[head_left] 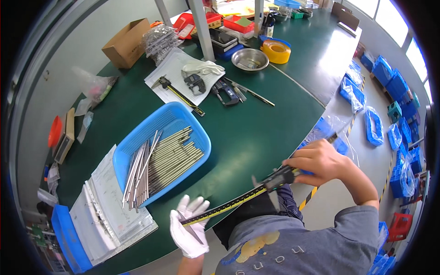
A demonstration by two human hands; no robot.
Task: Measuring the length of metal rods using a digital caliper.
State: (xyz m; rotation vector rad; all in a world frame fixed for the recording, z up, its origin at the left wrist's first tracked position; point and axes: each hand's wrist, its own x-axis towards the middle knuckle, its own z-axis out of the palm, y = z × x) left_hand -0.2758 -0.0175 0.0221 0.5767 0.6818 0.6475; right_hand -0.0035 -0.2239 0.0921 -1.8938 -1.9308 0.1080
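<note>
My right hand, bare, has its fingers closed at the head end of a digital caliper with a black and yellow scale. A short grey metal end sticks out beyond the same hand; I cannot tell what it belongs to. The caliper's beam slants down to the left, its far end over the palm of my left hand. That hand wears a white glove, fingers spread, with a thin grey sliver across the palm. Beyond it stands a blue plastic basket holding many metal rods, some silvery, some brass-toned.
On the green table lie another caliper, two micrometers, a white glove and papers. A metal bowl and yellow tape stand farther back. An open binder lies left; blue crates stand on the floor right.
</note>
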